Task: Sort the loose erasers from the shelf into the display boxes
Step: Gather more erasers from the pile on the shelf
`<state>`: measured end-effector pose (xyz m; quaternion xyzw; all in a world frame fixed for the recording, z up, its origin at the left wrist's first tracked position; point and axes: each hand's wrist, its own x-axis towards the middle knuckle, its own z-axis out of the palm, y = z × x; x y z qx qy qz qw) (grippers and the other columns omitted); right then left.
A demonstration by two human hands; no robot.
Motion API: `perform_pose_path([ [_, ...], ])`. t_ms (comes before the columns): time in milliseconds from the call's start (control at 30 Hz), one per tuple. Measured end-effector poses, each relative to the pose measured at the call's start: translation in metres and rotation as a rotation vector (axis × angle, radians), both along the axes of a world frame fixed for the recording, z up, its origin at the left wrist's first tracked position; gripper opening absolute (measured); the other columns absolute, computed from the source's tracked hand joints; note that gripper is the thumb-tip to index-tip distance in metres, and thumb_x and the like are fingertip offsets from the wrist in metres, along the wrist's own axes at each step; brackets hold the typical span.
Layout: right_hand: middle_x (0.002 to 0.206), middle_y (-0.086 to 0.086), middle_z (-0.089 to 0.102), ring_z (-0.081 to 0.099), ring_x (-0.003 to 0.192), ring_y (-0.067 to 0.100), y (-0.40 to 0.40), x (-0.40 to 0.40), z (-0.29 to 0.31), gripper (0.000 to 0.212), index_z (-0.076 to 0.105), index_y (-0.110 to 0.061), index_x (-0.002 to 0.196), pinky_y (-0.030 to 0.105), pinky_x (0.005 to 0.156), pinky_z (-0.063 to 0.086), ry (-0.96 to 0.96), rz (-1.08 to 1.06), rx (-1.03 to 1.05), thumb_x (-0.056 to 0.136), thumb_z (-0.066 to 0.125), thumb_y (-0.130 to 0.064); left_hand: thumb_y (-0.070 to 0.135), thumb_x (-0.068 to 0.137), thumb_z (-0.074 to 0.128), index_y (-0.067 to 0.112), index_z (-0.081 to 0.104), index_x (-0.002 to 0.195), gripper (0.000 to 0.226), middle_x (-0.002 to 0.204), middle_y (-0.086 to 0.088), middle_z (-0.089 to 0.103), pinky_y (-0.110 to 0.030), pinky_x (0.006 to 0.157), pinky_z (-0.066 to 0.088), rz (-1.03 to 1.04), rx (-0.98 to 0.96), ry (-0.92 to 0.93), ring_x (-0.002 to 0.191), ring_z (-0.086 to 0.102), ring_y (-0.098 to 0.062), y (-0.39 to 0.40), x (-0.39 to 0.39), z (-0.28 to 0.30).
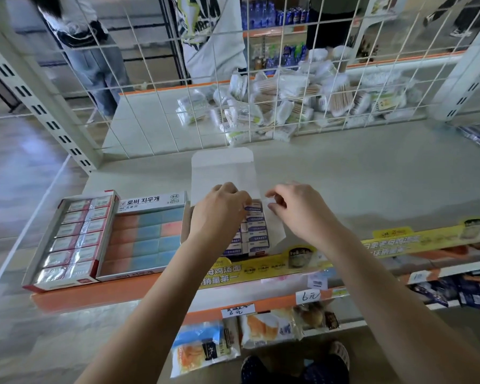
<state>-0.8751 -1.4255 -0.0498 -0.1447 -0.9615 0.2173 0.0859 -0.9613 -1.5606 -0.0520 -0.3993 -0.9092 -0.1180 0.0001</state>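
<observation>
Shop shelf (372, 173) is carrying three nearly full display boxes, while the left hand (219, 212) is pinching an eraser (253, 208) into the white box (222, 173) and the right hand (297, 209) is pinching its flap (269, 195).

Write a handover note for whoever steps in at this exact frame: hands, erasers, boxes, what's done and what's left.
Left hand: fingers curled over the far end of the white display box, seemingly on an eraser.
Right hand: pinching the box's inner flap at its far right corner.
Done: that box shows rows of blue-labelled erasers; the red box and the pink-and-blue box to its left look full.
Left: seat the eraser; no loose ones visible on the shelf.
</observation>
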Motion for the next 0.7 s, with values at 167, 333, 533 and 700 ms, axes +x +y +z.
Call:
perform_pose_path([
  [167,0.112,0.004,0.063,0.058,0.101,0.017,0.001,-0.001,-0.002,0.028,0.061,-0.011,0.118,0.025,0.090,0.044,0.012,0.007,0.003,0.091,0.057,-0.018,0.029,0.095,0.050,0.028,0.064,0.119,0.027,0.116,0.004,0.056,-0.031,0.078,0.048,-0.046,-0.020,-0.008,0.106,0.049,-0.015,0.000,-0.002,-0.001],
  [333,0.106,0.004,0.064,0.057,0.096,0.016,0.003,-0.001,-0.004,0.026,0.063,-0.011,0.115,0.023,0.082,0.042,0.006,0.000,-0.006,0.091,0.056,-0.019,0.029,0.097,0.047,0.028,0.066,0.116,0.027,0.115,0.008,0.061,-0.026,0.075,0.042,-0.052,0.045,-0.059,0.105,0.050,-0.012,-0.010,-0.008,-0.004],
  [533,0.105,0.005,0.064,0.057,0.094,0.017,0.004,0.000,-0.003,0.026,0.063,-0.011,0.115,0.026,0.083,0.045,-0.006,-0.002,-0.029,0.091,0.057,-0.020,0.029,0.094,0.052,0.026,0.069,0.111,0.024,0.109,0.007,0.062,-0.023,0.067,0.033,-0.002,0.079,-0.042,0.101,0.051,-0.012,-0.009,-0.007,-0.007],
  [700,0.107,0.005,0.065,0.058,0.097,0.017,0.005,-0.001,-0.003,0.027,0.062,-0.013,0.116,0.026,0.084,0.045,-0.025,-0.001,-0.026,0.091,0.056,-0.021,0.028,0.093,0.055,0.026,0.068,0.109,0.021,0.108,0.005,0.063,-0.024,0.068,0.035,0.009,0.076,-0.067,0.099,0.053,-0.014,-0.009,-0.006,-0.002],
])
